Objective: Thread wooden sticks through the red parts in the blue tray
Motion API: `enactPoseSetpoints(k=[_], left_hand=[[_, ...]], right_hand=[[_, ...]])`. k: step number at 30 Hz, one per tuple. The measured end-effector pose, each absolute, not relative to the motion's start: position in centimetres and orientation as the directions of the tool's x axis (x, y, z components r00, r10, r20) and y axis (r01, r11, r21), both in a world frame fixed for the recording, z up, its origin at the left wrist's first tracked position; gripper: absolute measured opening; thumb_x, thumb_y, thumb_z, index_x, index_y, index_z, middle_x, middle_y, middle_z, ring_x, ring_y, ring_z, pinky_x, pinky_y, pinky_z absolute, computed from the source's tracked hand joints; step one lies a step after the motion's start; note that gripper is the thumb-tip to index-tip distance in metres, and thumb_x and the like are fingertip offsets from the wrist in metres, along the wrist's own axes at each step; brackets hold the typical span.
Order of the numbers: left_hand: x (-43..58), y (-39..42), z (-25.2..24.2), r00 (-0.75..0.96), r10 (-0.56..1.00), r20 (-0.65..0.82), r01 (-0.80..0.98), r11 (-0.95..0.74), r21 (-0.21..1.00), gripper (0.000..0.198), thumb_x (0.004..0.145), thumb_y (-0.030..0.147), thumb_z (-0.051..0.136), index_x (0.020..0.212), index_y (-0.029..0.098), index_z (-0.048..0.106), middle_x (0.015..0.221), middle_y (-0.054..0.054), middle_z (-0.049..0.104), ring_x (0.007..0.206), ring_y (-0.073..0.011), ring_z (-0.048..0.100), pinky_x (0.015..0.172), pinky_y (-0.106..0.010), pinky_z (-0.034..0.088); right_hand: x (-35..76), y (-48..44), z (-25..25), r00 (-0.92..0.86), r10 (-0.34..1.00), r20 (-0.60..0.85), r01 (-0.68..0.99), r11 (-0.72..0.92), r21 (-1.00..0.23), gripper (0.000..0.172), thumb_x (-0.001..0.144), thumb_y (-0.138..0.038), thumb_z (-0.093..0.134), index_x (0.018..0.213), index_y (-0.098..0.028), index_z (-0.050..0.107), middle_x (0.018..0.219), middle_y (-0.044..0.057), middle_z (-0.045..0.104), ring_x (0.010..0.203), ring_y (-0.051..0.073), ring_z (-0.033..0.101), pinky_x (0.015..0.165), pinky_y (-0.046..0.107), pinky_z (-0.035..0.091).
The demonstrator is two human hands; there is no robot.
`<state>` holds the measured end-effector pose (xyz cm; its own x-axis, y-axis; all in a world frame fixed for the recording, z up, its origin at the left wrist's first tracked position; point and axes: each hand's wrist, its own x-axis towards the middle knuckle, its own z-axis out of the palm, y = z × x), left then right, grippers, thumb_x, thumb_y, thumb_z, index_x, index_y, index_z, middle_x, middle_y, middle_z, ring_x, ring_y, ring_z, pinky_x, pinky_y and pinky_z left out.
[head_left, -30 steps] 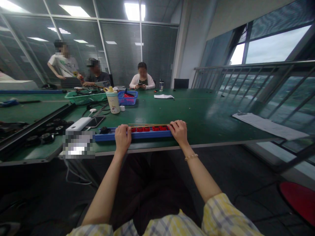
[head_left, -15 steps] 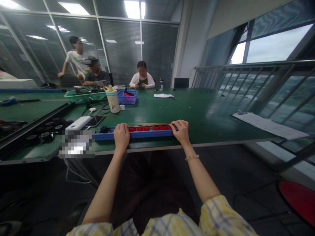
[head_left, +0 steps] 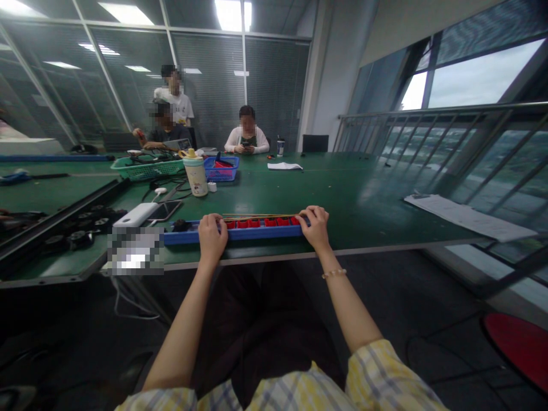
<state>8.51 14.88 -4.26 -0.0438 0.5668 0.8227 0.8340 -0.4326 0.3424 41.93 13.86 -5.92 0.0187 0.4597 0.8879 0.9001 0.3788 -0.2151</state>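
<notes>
A long, narrow blue tray [head_left: 261, 233] lies along the near edge of the green table. Several red pieces [head_left: 270, 222] sit in a row inside it, with thin yellowish sticks [head_left: 252, 216] along its far side. My left hand [head_left: 211, 240] is closed over the tray left of the red pieces. At the right end, my right hand [head_left: 315, 227] curls its fingers around the tray, partly covering the last red piece. A small black part [head_left: 181, 226] rests in the tray's left end.
Left of the tray are a white power bank [head_left: 136, 215], a phone [head_left: 166, 210] and a black rail [head_left: 64, 225] with black parts. Behind stand a tumbler [head_left: 196, 177], a green basket [head_left: 148, 169] and a blue basket [head_left: 221, 173]. Papers [head_left: 466, 217] lie right. Several people are across the table.
My hands and the tray stay almost still; the left fingers shift slightly. In the background, a standing person has moved right, behind a seated person.
</notes>
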Motion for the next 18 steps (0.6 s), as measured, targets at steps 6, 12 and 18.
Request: enactPoseSetpoints(k=[6, 12, 18], left_hand=[[8.52, 14.92, -4.3, -0.023, 0.574, 0.819, 0.831, -0.445, 0.335, 0.015, 0.092, 0.027, 0.046, 0.099, 0.02, 0.057, 0.1, -0.01, 0.06, 0.098, -0.0258, 0.056, 0.088, -0.04, 0.043], [8.46, 14.89, -4.35, -0.014, 0.594, 0.804, 0.838, -0.432, 0.334, 0.018, 0.093, 0.029, 0.045, 0.097, 0.02, 0.06, 0.1, -0.01, 0.062, 0.098, -0.026, 0.056, 0.088, -0.04, 0.044], [8.42, 14.98, -4.4, -0.003, 0.615, 0.788, 0.83, -0.438, 0.345, 0.023, 0.095, 0.03, 0.041, 0.098, 0.019, 0.061, 0.1, -0.01, 0.065, 0.098, -0.0254, 0.058, 0.087, -0.039, 0.043]], right_hand=[[42.04, 14.02, -6.14, 0.05, 0.457, 0.888, 0.902, 0.361, -0.236, 0.016, 0.092, -0.037, 0.058, 0.089, -0.023, 0.066, 0.099, 0.007, 0.058, 0.101, 0.024, 0.052, 0.095, 0.042, 0.035], [41.92, 13.95, -5.98, 0.04, 0.493, 0.869, 0.888, 0.382, -0.257, 0.016, 0.092, -0.037, 0.057, 0.09, -0.022, 0.063, 0.103, 0.007, 0.062, 0.104, 0.024, 0.054, 0.099, 0.043, 0.031], [41.86, 14.18, -6.09, 0.037, 0.553, 0.832, 0.867, 0.396, -0.302, 0.017, 0.094, -0.037, 0.053, 0.095, -0.022, 0.06, 0.098, 0.005, 0.067, 0.097, 0.022, 0.058, 0.095, 0.039, 0.031]])
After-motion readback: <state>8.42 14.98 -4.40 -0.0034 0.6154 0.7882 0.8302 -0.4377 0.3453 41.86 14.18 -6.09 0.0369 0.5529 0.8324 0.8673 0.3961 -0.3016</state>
